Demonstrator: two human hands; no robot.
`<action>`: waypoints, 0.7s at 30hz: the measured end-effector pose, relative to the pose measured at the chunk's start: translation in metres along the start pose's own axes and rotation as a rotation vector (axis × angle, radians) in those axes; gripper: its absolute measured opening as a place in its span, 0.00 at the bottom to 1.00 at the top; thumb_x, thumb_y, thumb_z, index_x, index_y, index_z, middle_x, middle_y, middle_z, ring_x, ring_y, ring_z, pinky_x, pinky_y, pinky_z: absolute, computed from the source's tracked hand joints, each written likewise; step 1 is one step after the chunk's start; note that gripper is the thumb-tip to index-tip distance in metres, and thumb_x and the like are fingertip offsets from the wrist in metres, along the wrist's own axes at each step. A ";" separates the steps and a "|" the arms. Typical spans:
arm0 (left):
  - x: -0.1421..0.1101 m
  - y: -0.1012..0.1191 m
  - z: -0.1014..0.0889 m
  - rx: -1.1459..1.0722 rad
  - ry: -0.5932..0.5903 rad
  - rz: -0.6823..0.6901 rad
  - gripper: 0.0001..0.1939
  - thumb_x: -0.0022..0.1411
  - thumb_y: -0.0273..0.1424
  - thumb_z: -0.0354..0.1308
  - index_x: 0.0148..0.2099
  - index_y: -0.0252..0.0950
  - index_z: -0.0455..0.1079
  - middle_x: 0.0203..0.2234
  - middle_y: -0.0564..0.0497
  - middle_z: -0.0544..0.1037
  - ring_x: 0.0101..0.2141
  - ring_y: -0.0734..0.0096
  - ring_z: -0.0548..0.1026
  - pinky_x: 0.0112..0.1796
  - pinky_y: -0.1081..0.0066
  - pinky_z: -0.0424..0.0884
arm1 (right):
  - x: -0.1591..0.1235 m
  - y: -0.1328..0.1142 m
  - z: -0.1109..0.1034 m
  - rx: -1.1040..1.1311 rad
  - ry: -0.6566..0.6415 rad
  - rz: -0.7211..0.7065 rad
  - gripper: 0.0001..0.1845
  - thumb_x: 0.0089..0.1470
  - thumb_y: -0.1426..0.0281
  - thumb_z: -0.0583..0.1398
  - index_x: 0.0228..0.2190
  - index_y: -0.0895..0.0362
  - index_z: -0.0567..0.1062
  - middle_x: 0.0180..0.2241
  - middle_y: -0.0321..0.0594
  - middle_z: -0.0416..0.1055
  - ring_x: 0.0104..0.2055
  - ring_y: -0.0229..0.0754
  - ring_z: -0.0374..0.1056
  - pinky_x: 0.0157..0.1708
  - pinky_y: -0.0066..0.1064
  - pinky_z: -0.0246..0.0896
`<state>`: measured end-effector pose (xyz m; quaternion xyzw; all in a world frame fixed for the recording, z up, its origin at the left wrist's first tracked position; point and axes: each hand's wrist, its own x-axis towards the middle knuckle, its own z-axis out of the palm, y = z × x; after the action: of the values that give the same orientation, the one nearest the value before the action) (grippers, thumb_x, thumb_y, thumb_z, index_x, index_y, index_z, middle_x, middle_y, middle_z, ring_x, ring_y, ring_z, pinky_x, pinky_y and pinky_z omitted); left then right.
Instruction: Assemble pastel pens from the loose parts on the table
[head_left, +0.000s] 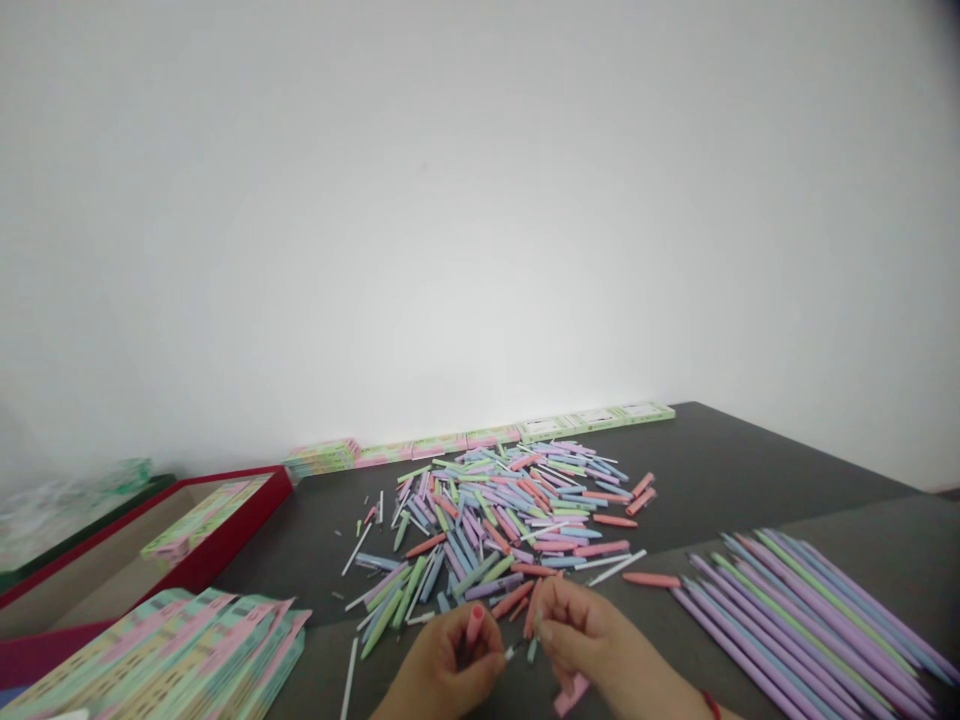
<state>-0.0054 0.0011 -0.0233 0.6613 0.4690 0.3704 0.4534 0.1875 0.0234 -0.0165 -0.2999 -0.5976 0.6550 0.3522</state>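
My left hand (447, 664) is closed around a pink pen barrel (475, 624) that sticks up out of the fist. My right hand (586, 640) pinches a thin white refill (513, 652) whose tip points at the left hand; another pink piece (571, 695) lies under this hand. Both hands are at the bottom edge, just in front of a big loose heap of pastel pen parts (501, 522), pink, blue, green and purple, with white refills mixed in.
Assembled purple and green pens (810, 620) lie in a row at the right. Flat pastel packaging cards (172, 655) are stacked at lower left. A red-rimmed tray (225, 545) holds more cards. Small boxes (480, 440) line the dark table's far edge, against a white wall.
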 end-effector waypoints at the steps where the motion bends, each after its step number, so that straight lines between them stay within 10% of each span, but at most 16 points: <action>1: 0.000 0.001 0.002 -0.037 -0.009 0.001 0.15 0.50 0.40 0.59 0.24 0.38 0.59 0.17 0.61 0.56 0.21 0.77 0.53 0.23 0.74 0.50 | 0.000 -0.001 0.001 0.019 0.015 -0.011 0.13 0.50 0.59 0.59 0.29 0.57 0.67 0.20 0.27 0.58 0.18 0.30 0.55 0.16 0.20 0.56; 7: 0.001 0.005 0.010 -0.123 -0.039 -0.006 0.28 0.46 0.58 0.59 0.24 0.38 0.58 0.17 0.61 0.56 0.20 0.78 0.52 0.23 0.74 0.49 | -0.003 -0.009 0.007 0.056 0.068 -0.044 0.17 0.48 0.56 0.62 0.28 0.57 0.67 0.23 0.29 0.62 0.20 0.30 0.57 0.17 0.19 0.56; 21: 0.004 0.002 0.015 -0.238 -0.043 -0.011 0.30 0.44 0.59 0.61 0.24 0.37 0.58 0.19 0.59 0.59 0.23 0.76 0.55 0.27 0.73 0.53 | -0.003 -0.002 0.010 -0.040 -0.020 -0.057 0.18 0.48 0.54 0.60 0.28 0.55 0.63 0.25 0.30 0.63 0.21 0.30 0.60 0.17 0.18 0.55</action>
<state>0.0105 0.0011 -0.0265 0.6082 0.4155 0.4065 0.5406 0.1814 0.0160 -0.0133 -0.2834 -0.6222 0.6355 0.3586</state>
